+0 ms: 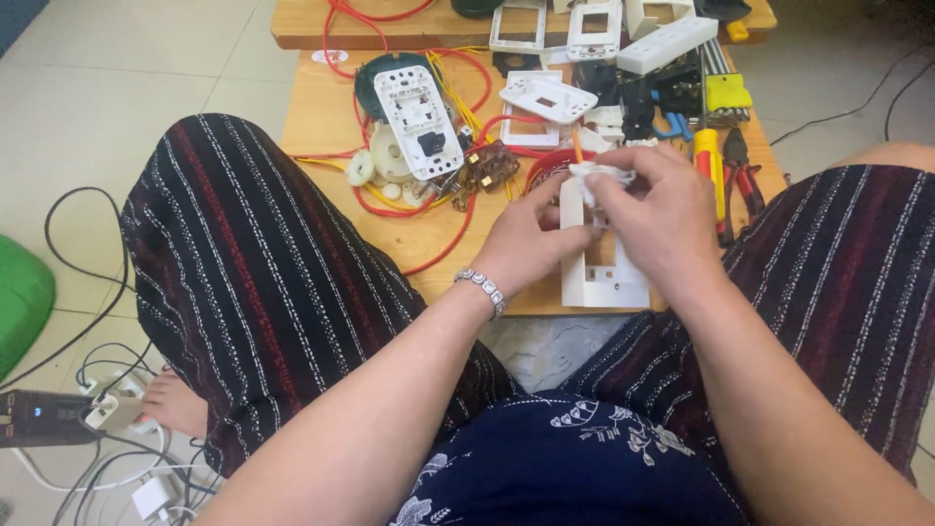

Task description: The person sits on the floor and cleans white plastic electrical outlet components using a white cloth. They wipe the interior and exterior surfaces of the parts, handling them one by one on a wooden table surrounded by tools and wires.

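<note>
Over the near edge of the wooden tabletop [321, 117], between my knees, I hold a white plastic frame [601, 265] with both my hands close together. It is a flat rectangular piece with a square opening in its lower part, and it stands almost upright, its lower end just above the tabletop edge. My left hand [529, 237] grips its left side, the thumb and fingers closed on it, and there is a silver bracelet [482, 287] on this wrist. My right hand [654, 209] covers the upper right part of the frame, and its fingers pinch a small white piece [596, 173] at the top; I cannot tell the exact form of this piece. Behind my hands lies a red round dish [547, 163], partly hidden. To the right are a yellow-handled screwdriver [709, 166] and red-handled pliers [742, 175]. Further left lies a white switch plate [419, 119] among orange wires [440, 248].
</note>
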